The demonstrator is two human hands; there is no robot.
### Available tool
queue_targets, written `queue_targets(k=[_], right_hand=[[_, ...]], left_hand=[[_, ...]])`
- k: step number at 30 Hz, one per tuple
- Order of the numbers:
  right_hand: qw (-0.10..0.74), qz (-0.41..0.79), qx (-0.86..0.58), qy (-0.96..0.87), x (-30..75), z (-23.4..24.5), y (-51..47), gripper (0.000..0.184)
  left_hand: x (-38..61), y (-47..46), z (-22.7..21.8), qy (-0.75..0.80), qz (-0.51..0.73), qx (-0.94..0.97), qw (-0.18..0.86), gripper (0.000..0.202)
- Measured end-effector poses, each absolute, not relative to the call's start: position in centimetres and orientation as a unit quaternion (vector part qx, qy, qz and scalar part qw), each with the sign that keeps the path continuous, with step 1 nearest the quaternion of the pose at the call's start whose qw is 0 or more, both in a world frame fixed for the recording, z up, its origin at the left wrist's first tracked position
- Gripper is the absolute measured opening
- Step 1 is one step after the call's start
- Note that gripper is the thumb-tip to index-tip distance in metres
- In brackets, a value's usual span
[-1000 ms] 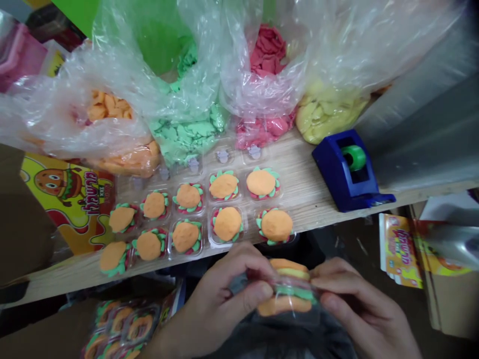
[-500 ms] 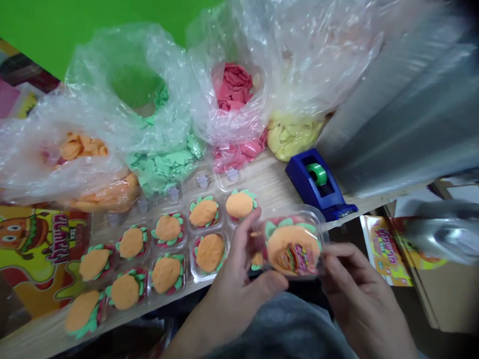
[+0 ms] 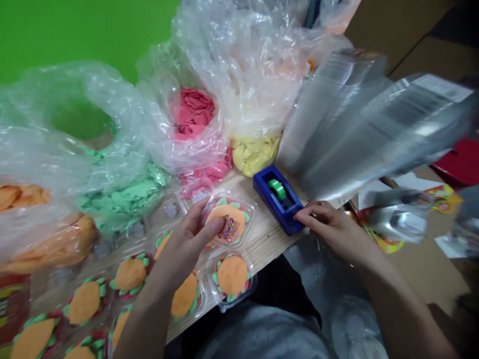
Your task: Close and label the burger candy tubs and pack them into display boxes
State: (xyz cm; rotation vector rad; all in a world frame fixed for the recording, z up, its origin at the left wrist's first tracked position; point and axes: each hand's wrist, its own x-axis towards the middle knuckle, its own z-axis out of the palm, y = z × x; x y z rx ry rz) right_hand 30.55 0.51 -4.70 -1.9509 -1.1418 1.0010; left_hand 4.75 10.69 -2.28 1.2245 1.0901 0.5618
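My left hand (image 3: pixel 187 239) grips a clear plastic case with a burger-shaped candy and a small sticker (image 3: pixel 229 223), held just above the wooden table (image 3: pixel 267 234). My right hand (image 3: pixel 327 227) reaches to the blue tape dispenser (image 3: pixel 277 198), fingers pinched at its front end on something I cannot make out. Under and left of my left arm lie several open clear cups with orange burger tops (image 3: pixel 232 276).
Clear plastic bags hold orange pieces (image 3: pixel 45 239), green pieces (image 3: pixel 123 192), red pieces (image 3: pixel 192 112) and yellow pieces (image 3: pixel 254 152). A stack of clear film sleeves (image 3: pixel 366 129) leans at the right. Printed yellow packaging (image 3: pixel 377 239) lies below the table edge.
My left hand has carried the closed burger case from my lap up onto the table. My right hand let go of it and moved to the tape dispenser. The view swung right.
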Motion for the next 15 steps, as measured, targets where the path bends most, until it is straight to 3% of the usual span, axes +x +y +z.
queue_targets(k=[4, 6, 12, 15], right_hand=[[0.443, 0.480, -0.658, -0.375, 31.0, -4.1, -1.7, 0.020], [0.453, 0.530, -0.615, -0.368, 31.1, -4.6, -3.1, 0.018], [0.380, 0.304, -0.756, -0.437, 30.1, -8.8, -3.2, 0.022], [0.369, 0.264, -0.784, -0.423, 29.9, -9.5, -2.8, 0.022]], left_hand=[[4.3, 10.5, -2.7, 0.488, 0.243, 0.506, 0.668, 0.041], [4.0, 10.6, -2.7, 0.489, 0.239, 0.490, 0.681, 0.042], [4.3, 10.5, -2.0, 0.499, 0.280, 0.394, 0.720, 0.050], [4.4, 10.2, -1.2, 0.463, 0.287, 0.392, 0.742, 0.045]])
